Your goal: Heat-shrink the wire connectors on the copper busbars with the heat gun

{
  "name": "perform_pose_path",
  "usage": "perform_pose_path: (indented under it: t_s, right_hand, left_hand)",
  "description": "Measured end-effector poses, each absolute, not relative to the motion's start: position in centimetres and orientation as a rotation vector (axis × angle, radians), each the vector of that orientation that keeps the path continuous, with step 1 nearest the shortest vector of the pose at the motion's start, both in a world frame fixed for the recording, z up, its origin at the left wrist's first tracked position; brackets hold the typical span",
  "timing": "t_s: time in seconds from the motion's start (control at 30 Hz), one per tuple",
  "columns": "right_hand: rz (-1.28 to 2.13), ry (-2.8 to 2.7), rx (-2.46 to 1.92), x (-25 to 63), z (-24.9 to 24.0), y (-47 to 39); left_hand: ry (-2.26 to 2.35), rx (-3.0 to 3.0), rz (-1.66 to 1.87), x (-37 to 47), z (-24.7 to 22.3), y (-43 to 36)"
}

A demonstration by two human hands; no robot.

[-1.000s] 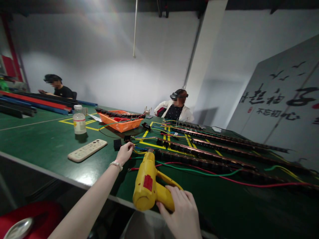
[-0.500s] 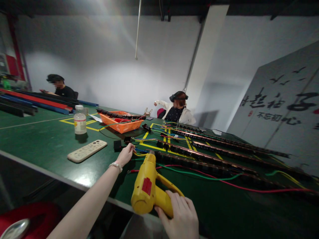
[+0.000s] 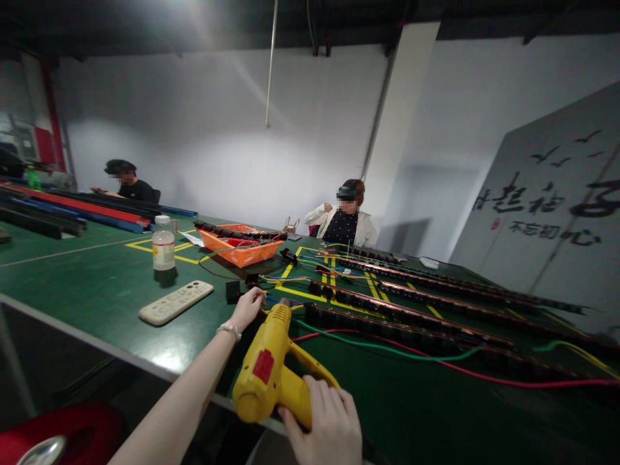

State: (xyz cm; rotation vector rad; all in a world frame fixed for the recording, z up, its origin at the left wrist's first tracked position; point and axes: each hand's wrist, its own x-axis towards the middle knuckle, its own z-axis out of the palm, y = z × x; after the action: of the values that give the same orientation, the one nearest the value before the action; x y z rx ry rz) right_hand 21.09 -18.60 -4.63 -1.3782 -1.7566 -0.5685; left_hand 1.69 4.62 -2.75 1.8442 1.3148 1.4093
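The left hand [image 3: 249, 307] and right hand [image 3: 327, 420] are bare, with slim fingers. Around the left wrist sits a narrow, pale bracelet [image 3: 229, 331] with a slightly bumpy outline, its finer details too small to tell. The slender left forearm [image 3: 179, 400] is bare too.

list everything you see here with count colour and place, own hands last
heat gun: 1, yellow, front centre
wires: many, mixed colours, table middle and right
strips: several, black and copper, table right
connectors: at least 3, black, table middle
tray: 1, orange, far middle of table
bottle: 1, clear and white, table left
phone: 1, cream, table front left
bars: several, black, red, blue, far left
table: 1, green and yellow-lined, centre
people: 2, black top far left, white jacket across table
panel: 1, grey and black, right
rounded object: 1, red, bottom left
bracelet: 1, pale, left wrist
left hand: 1, bare, at the wires
right hand: 1, bare, gripping the heat gun
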Motion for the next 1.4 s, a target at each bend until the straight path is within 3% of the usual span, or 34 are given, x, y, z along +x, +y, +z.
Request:
perform_pose_path:
  t_s: [0.5,0.97,1.4]
  right_hand:
    - [-0.495,-1.811,-1.332,18.1,-3.1,-17.7]
    - [-0.429,-1.789,-1.344,19.5,-2.2,-18.2]
    - [-0.72,-1.752,-1.379,23.2,-2.3,-19.4]
  left_hand:
    - [1.226,1.674,1.275,0.5,-2.1,6.1]
    - [1.382,2.045,1.353,0.7,-1.5,4.1]
    - [1.276,2.02,1.412,1.0,-1.8,3.9]
